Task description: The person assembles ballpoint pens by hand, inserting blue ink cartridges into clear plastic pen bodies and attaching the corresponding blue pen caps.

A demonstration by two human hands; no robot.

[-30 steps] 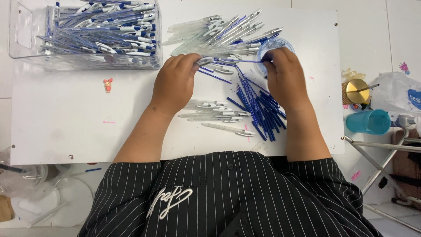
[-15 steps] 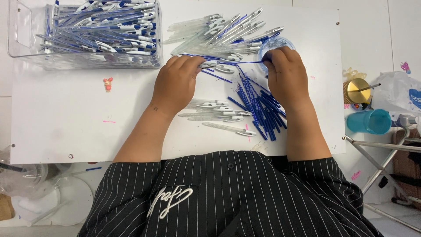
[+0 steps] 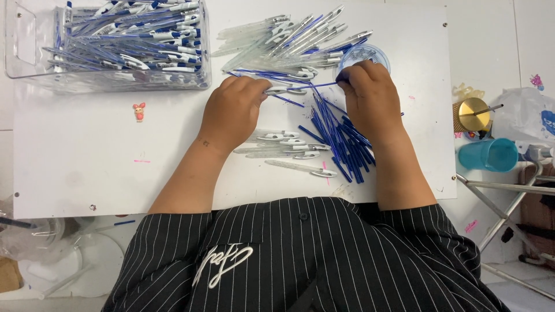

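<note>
Now you're mid-assembly near the desk's (image 3: pixel 75 179) far edge, left hand (image 3: pixel 234 112) pinching a clear pen barrel (image 3: pixel 284 90), right hand (image 3: pixel 370 95) gripping a blue refill (image 3: pixel 321 85) that wants straight, steady feeding.

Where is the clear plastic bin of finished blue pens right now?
The clear plastic bin sits at the table's far left corner in the head view, beyond the left hand.

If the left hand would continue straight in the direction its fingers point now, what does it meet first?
The left hand points up and to the right. Going straight on, it would probably first meet the pile of clear pen barrels just beyond the pen barrel in its fingertips. Height above the white table is hard to judge.
</note>
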